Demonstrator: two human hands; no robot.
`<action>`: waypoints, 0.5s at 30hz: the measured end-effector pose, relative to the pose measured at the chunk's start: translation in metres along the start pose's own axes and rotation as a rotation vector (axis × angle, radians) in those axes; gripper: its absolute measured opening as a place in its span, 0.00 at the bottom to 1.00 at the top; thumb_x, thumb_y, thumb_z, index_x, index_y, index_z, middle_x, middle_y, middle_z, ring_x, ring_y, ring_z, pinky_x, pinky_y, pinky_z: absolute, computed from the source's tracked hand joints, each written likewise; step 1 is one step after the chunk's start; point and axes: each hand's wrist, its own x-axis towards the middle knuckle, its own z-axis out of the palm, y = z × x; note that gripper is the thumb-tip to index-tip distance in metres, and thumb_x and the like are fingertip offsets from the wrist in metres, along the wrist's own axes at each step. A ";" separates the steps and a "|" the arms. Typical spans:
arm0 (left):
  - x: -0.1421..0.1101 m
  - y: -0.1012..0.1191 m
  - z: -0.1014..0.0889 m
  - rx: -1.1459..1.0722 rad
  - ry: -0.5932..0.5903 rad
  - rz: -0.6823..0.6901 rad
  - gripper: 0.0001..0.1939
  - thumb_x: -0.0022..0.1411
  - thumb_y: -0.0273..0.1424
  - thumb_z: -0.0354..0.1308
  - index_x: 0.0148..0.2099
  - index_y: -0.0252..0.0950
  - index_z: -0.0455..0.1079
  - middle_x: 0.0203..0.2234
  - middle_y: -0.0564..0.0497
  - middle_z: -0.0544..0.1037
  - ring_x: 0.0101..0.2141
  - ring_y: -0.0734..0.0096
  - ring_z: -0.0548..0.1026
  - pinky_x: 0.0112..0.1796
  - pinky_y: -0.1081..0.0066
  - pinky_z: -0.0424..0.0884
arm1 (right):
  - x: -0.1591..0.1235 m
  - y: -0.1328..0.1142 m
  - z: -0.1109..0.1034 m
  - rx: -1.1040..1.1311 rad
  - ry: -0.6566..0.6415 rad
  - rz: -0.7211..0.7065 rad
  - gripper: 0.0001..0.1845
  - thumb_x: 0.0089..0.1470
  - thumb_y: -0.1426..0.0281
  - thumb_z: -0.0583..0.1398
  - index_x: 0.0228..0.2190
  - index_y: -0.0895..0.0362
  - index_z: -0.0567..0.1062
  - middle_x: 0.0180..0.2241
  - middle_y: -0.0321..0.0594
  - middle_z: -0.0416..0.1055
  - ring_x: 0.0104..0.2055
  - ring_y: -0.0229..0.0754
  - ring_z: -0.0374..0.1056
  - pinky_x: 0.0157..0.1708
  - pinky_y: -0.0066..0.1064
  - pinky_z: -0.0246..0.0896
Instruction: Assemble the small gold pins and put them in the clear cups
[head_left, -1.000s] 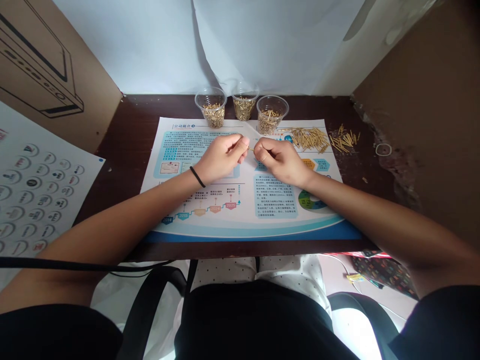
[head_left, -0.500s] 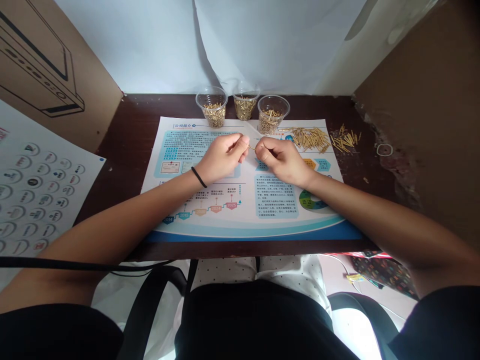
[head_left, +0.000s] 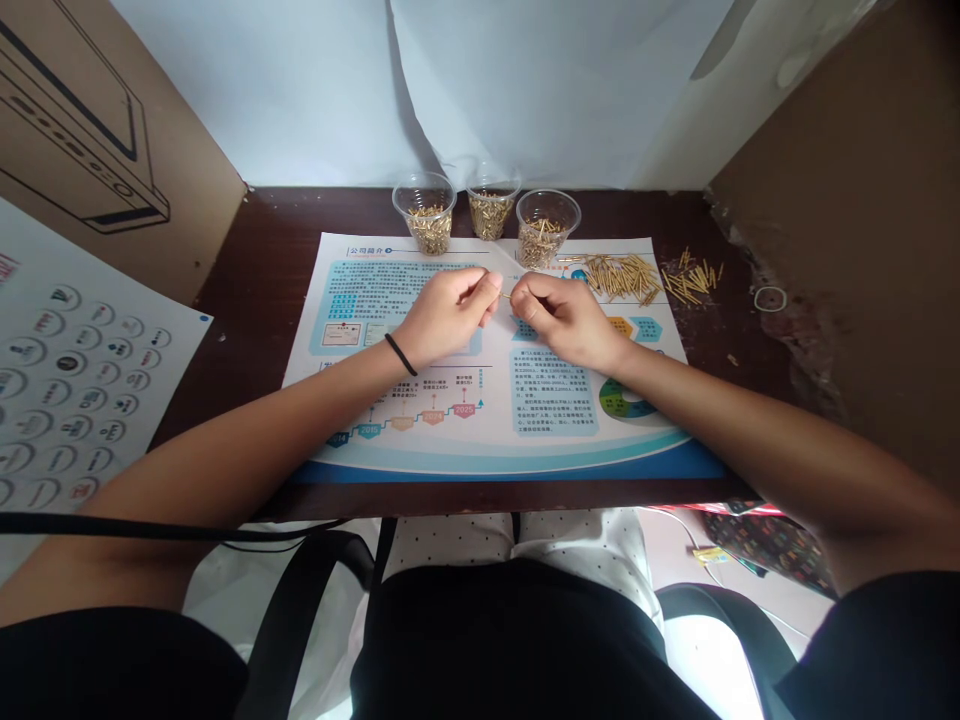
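Pinching a pin (head_left: 506,295) in left hand (head_left: 456,312) and right hand (head_left: 564,318).
With cups (head_left: 491,212) beyond the grip, pile (head_left: 621,278) to its right.

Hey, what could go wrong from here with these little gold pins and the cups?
The thin gold pin pinched between the left hand and right hand might slip and drop. The rightmost clear cup stands open just beyond the right hand, so a knock could spill it. The larger pile and smaller pile lie close together and might mix.
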 end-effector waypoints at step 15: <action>-0.001 0.001 0.002 0.188 0.041 -0.011 0.20 0.67 0.31 0.48 0.21 0.35 0.59 0.16 0.54 0.65 0.20 0.76 0.61 0.26 0.72 0.57 | 0.001 -0.006 0.003 -0.168 0.021 -0.026 0.17 0.61 0.67 0.51 0.21 0.55 0.58 0.19 0.32 0.55 0.23 0.34 0.50 0.26 0.29 0.49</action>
